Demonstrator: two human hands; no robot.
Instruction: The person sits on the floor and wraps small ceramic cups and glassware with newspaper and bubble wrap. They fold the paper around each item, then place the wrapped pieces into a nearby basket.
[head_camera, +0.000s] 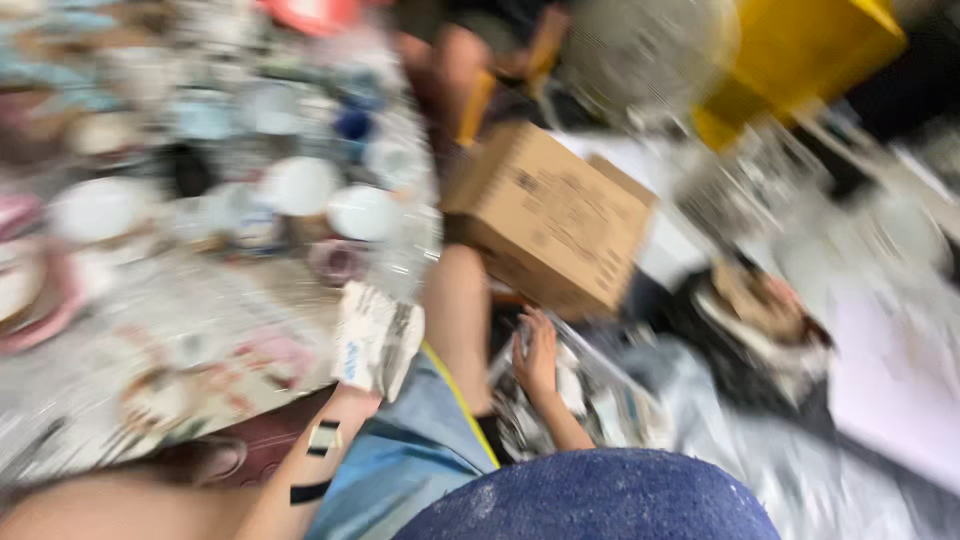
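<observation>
Two hands are seen. A crumpled wad of paper (375, 340) is gripped by the left hand (372, 345), fingers closed round it. The right hand (538, 352) is laid with fingers spread on a clear plastic bag (590, 390). A cardboard box (552, 218) is seen just beyond those fingers.

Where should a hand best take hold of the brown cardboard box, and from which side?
Probably with a hand on each of two opposite side faces of the box, coming from above. It looks tilted, one corner raised, and its faces are wide and flat, with no handle visible. The picture is blurred, so finer detail cannot be told.
</observation>
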